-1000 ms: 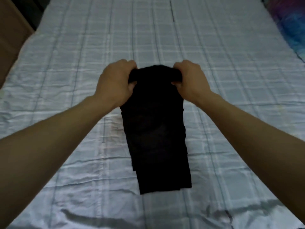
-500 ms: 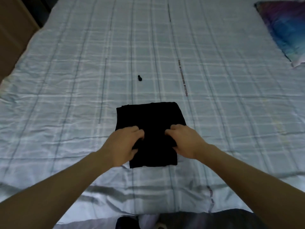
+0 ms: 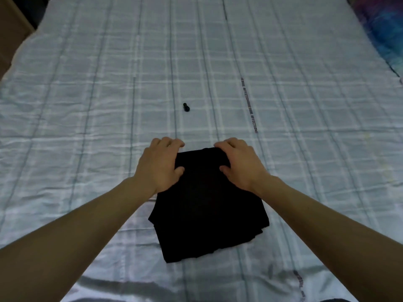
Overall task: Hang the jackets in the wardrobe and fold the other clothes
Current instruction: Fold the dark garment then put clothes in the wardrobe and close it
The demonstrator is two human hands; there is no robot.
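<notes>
A folded black garment (image 3: 207,205) lies on the bed (image 3: 87,105), a compact rectangle with layered edges at its near side. My left hand (image 3: 159,165) grips its far left corner, fingers curled over the edge and thumb on top. At the far right corner my right hand (image 3: 239,163) holds it the same way. The far edge of the cloth is partly hidden under both hands.
The bed wears a pale blue checked sheet with creases. A small black object (image 3: 186,107) lies on the sheet beyond my hands. A colourful pillow (image 3: 383,29) sits at the far right. A brown piece of furniture (image 3: 11,33) stands at the left edge.
The garment went from hanging long in both hands to a shorter folded stack on the sheet. My hands moved from its near part up to its far corners.
</notes>
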